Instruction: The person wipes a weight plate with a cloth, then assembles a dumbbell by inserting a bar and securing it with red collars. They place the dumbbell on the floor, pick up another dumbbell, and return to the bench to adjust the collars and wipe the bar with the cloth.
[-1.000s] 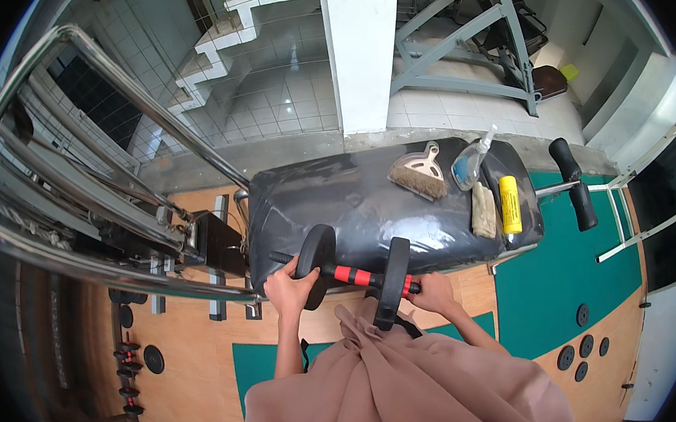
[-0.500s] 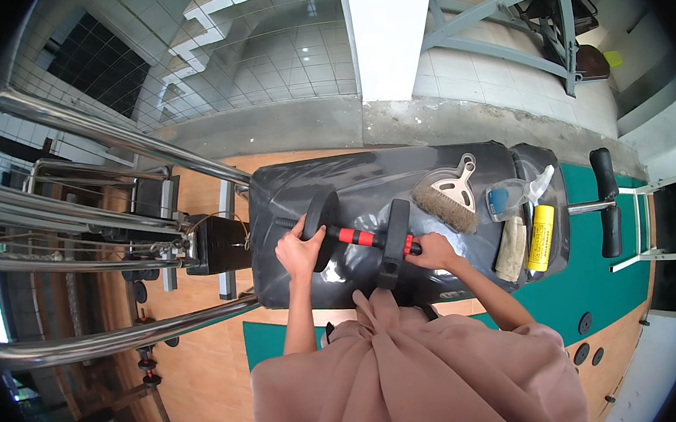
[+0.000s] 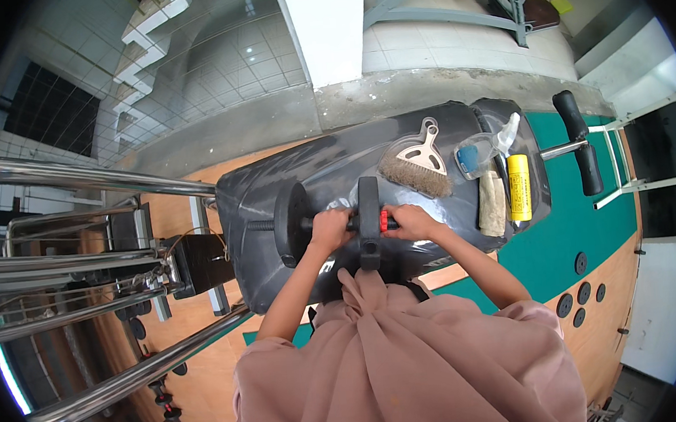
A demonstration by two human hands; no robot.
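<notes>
- The black dumbbell with round plates and a red-collared bar (image 3: 331,223) lies at the frame's centre on the black padded bench (image 3: 257,186).
- The left hand (image 3: 329,229) has its fingers curled tight around the bar between the plates.
- The right hand (image 3: 407,223) wraps closed over the bar's right end, by the red collar.
- A grey-handled hand brush (image 3: 418,166), a clear spray bottle (image 3: 486,150), a folded beige cloth (image 3: 492,203) and a yellow can (image 3: 519,187) lie on the bench, right of centre.

Black dumbbell (image 3: 331,223) with red collar, yellow can (image 3: 519,187), black bench (image 3: 448,194).

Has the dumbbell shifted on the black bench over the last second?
Yes. The dumbbell was at the black padded bench's near edge; it now lies further in, nearer the hand brush, with both plates over the pad.
</notes>
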